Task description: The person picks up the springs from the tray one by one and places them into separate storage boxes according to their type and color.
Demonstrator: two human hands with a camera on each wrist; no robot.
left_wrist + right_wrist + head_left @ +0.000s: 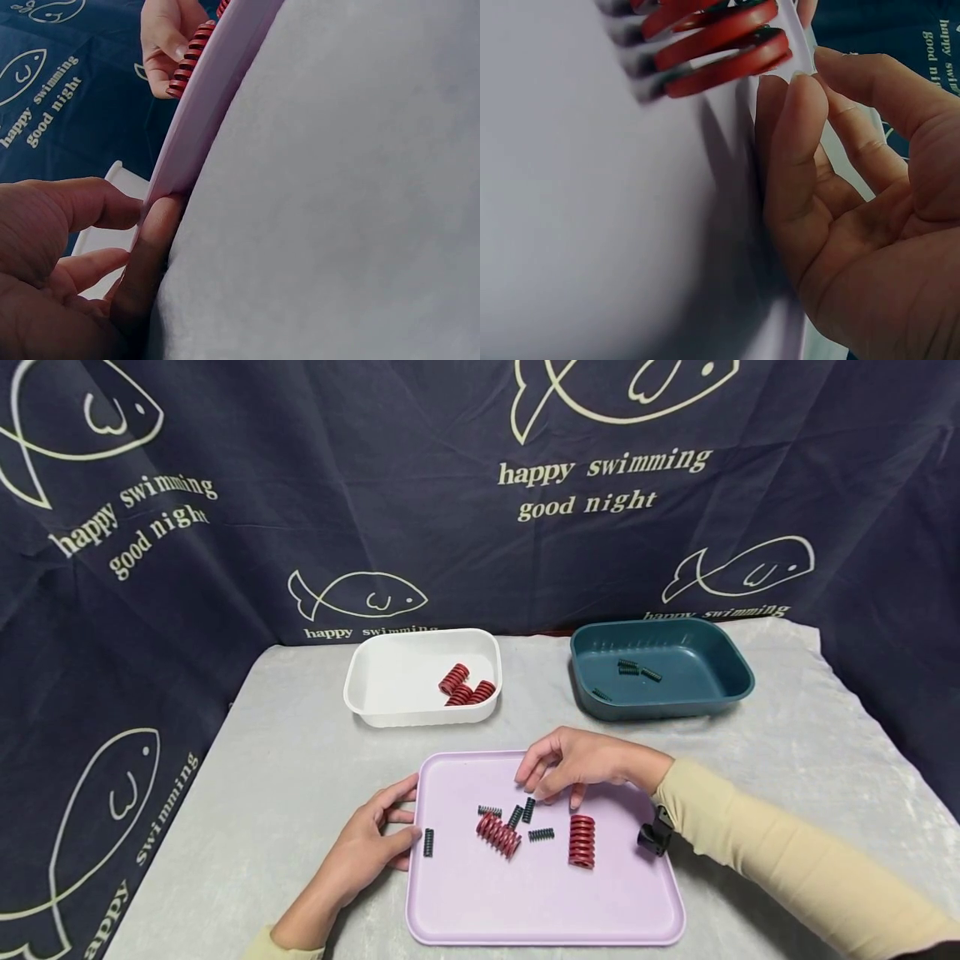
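My left hand (371,835) grips the left rim of the lilac tray (525,910), the thumb on top and fingers at its edge and underside. Over the tray's far part hovers my right hand (581,760), fingers bent and thumb close to them; no held thing shows in the right wrist view. Its fingertips are just above a small dark green spring (528,810). Several other dark green springs lie about, one (428,842) beside my left thumb. A large red spring (498,835) lies mid-tray, and another red spring (582,841) lies to the right.
Behind the tray at left stands a white bin (390,714) with several red springs (453,679) in its right part. At back right, a teal bin (675,703) holds several dark green springs (628,668). A dark printed curtain (465,527) hangs behind the grey-covered table.
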